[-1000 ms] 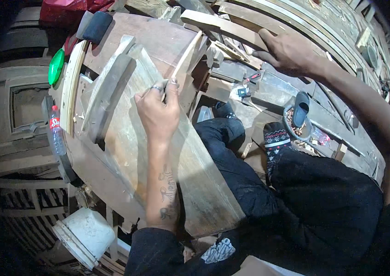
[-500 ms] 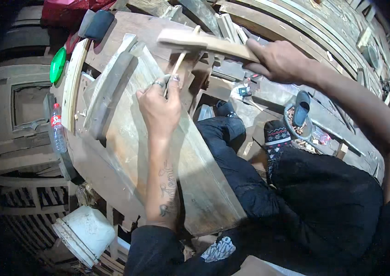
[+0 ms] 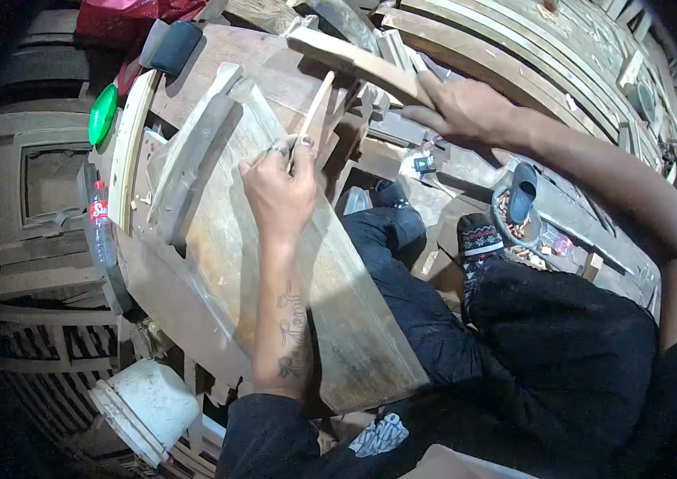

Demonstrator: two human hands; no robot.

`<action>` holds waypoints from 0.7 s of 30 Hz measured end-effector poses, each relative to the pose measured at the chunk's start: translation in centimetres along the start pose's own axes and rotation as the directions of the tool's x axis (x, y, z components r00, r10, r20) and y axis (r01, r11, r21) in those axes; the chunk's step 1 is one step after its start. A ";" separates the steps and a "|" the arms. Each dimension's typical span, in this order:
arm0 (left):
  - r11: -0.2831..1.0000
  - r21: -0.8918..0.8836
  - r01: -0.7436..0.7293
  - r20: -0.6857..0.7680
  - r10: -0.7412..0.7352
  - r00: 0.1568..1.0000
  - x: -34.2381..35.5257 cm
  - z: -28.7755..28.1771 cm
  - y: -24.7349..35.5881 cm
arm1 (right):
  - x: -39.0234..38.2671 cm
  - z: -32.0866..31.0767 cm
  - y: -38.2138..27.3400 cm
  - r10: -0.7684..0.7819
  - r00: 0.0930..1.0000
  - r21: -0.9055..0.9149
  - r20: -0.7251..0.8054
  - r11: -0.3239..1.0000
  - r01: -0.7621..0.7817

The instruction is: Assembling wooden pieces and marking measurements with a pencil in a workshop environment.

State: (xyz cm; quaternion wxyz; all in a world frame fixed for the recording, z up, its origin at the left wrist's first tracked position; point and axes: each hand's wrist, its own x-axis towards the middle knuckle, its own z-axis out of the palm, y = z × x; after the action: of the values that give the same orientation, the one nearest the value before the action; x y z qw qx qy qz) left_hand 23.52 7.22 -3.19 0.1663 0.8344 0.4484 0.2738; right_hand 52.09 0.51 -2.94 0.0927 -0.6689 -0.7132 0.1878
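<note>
My left hand (image 3: 279, 191) pinches a thin pale wooden stick (image 3: 318, 104) near its lower end, above a wide board (image 3: 354, 319) that slants across my lap. The stick points up and away from me. My right hand (image 3: 478, 116) is closed round one end of a flat wooden bar (image 3: 358, 64). The bar's far end reaches left, just beyond the stick's tip; whether the two touch I cannot tell. Beside my left hand, a greyish curved timber piece (image 3: 199, 164) lies on the board's left side.
On the left are a plastic bottle (image 3: 100, 223), a green oval object (image 3: 102, 114) and a white bucket (image 3: 151, 407). A dark box-like object (image 3: 176, 48) stands at the back. To the right, a basin (image 3: 526, 235) holds small wood pieces and a slipper (image 3: 522, 194). Long planks (image 3: 482, 52) lie behind.
The wooden bar has shifted away from the stick's upper part, toward the far side, and is less blurred. The stick's upper end shows more plainly. My left hand has barely moved.
</note>
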 end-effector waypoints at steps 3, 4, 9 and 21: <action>0.999 0.043 0.032 0.006 -0.032 0.999 -0.2 -0.4 -0.1 | -1.5 -1.0 -3.7 -0.076 0.986 -0.068 0.149 0.994 0.087; 0.995 0.090 0.034 -0.003 -0.034 0.999 -0.1 -0.5 0.0 | -1.5 -1.3 -3.7 -0.113 0.984 -0.104 0.141 0.986 0.128; 0.999 -0.009 0.031 0.027 -0.031 0.999 -0.1 0.1 0.1 | -0.3 -0.2 -0.4 0.020 0.997 -0.143 -0.072 0.989 -0.030; 0.995 -0.087 0.056 0.036 -0.053 0.998 0.1 0.2 -0.2 | -0.6 0.2 0.9 -0.008 0.998 -0.032 -0.064 0.999 0.006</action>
State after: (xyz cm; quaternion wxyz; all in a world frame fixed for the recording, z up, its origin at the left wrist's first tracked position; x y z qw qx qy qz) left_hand 23.55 7.38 -3.46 0.2177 0.8182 0.4557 0.2747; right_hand 52.88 -0.10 -3.40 0.1054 -0.6735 -0.7151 0.1546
